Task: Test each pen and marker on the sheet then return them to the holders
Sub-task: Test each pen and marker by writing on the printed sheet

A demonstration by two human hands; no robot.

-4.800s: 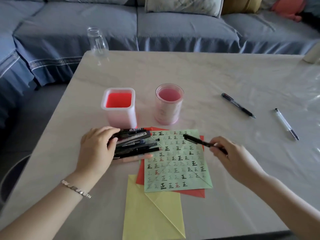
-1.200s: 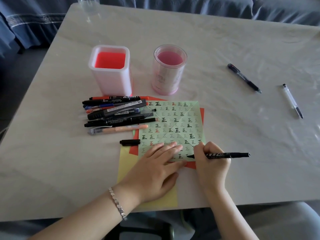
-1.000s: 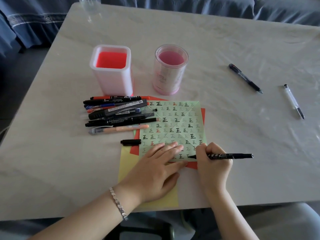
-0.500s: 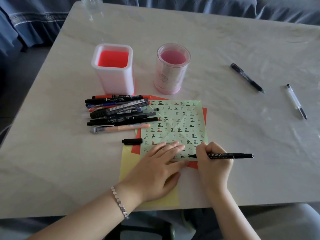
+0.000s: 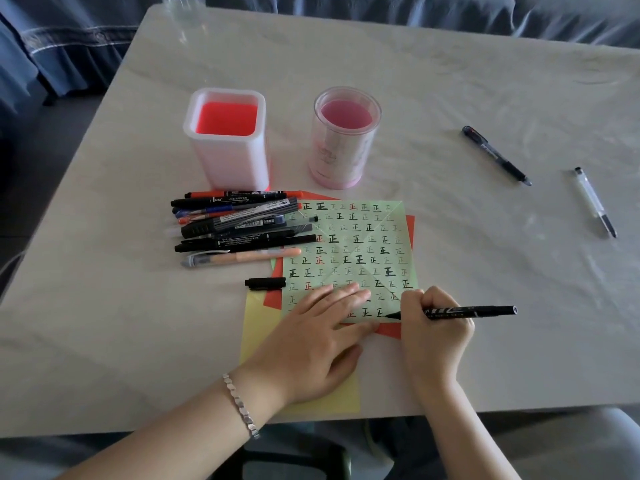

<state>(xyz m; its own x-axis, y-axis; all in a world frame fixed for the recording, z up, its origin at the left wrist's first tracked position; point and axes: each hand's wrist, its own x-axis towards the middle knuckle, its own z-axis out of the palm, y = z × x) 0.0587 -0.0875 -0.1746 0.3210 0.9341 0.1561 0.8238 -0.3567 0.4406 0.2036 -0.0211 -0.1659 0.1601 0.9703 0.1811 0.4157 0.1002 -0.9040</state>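
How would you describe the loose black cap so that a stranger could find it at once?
Start at the green sheet of written characters on the pale table. At its left edge, below the pile of pens, lies the cap. It is far shorter than any pen and lies alone.
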